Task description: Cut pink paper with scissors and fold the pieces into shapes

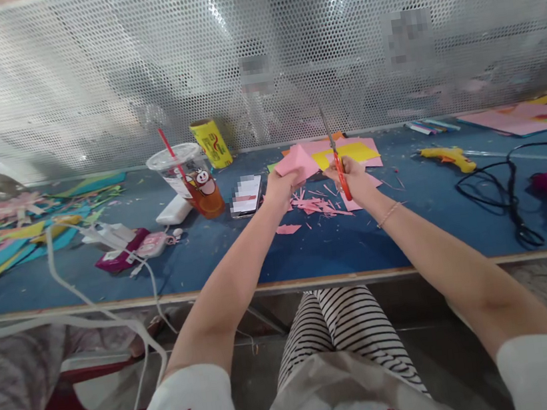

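My left hand pinches a folded piece of pink paper above the blue table. In my right hand is a pair of scissors with red handles; the blades point up and away from me, to the right of the pink paper and apart from it. Beneath and between my hands lie thin pink paper scraps and a loose pink offcut. Behind them, yellow paper rests on pink and orange sheets.
Left of my hands are a phone, a plastic cup with a red straw, a yellow tube and a purple power strip with white cables. A yellow glue gun and a black cable lie right. A perforated metal panel borders the back.
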Motion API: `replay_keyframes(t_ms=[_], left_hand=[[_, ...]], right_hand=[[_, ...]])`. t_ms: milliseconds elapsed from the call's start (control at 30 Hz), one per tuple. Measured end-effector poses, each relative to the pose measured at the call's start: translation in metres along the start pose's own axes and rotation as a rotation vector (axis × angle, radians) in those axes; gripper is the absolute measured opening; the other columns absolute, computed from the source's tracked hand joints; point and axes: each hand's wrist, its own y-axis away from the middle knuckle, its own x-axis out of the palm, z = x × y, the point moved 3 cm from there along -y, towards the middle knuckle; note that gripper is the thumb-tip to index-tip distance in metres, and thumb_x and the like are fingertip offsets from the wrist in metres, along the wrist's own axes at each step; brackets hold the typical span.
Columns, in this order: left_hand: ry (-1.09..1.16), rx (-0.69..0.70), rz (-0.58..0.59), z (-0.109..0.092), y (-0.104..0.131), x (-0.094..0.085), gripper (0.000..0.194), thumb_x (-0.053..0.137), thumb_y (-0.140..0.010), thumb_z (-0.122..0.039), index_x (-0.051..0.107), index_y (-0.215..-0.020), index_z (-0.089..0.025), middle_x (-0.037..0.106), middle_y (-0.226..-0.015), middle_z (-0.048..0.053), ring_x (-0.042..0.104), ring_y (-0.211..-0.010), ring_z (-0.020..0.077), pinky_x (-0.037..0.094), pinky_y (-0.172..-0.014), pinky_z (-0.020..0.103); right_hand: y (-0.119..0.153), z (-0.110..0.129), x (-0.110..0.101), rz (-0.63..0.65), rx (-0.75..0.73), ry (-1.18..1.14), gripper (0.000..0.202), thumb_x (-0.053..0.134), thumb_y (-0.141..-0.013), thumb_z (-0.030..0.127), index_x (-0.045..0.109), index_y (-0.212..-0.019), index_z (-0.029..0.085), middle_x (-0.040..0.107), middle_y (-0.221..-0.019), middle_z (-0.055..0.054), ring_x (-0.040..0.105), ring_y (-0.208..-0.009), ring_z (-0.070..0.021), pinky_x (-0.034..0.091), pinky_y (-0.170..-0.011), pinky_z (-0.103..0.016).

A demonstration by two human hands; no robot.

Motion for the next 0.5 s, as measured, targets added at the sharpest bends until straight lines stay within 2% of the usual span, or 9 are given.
replay_keyframes(t_ms=[133,267,400,500], left_hand=[[0.004,-0.044,0.046,0.0,0.005,0.004,0.04,0.071,-0.058,-0.013,0.058,-0.095,-0.017,0.067,-0.092,0.005,0.064,-0.081,0.0166,0.054,-0.073,0.032],[-0.03,-0.109,0.112,0.002,0.015,0.011,0.037,0.07,-0.061,-0.015,0.058,-0.096,-0.016,0.067,-0.091,0.007,0.065,-0.083,0.0197,0.053,-0.077,0.036],[0.03,-0.119,0.121,0.001,0.015,0.011,0.036,0.067,-0.065,-0.019,0.057,-0.1,-0.017,0.068,-0.09,0.007,0.065,-0.084,0.0207,0.053,-0.078,0.036],[0.103,-0.138,0.085,0.001,0.009,0.008,0.029,0.061,-0.07,-0.025,0.058,-0.097,-0.015,0.068,-0.086,0.008,0.064,-0.082,0.0188,0.053,-0.076,0.033]], right_hand=[[0.002,0.003,0.005,-0.012,-0.035,0.057,0.041,0.074,-0.059,0.038,0.041,-0.075,0.021,0.049,-0.063,0.006,0.038,-0.041,-0.0049,0.029,-0.04,-0.023],[0.002,0.004,0.005,-0.079,-0.061,0.057,0.044,0.076,-0.057,0.039,0.039,-0.073,0.022,0.049,-0.06,0.006,0.037,-0.039,-0.0055,0.028,-0.038,-0.024],[-0.002,0.002,0.001,-0.066,-0.091,0.004,0.04,0.073,-0.06,0.037,0.038,-0.072,0.022,0.045,-0.055,0.008,0.035,-0.038,-0.0053,0.027,-0.038,-0.024],[-0.005,-0.001,-0.002,-0.061,-0.085,-0.007,0.037,0.071,-0.063,0.036,0.038,-0.075,0.022,0.044,-0.055,0.008,0.033,-0.038,-0.0047,0.026,-0.037,-0.023]])
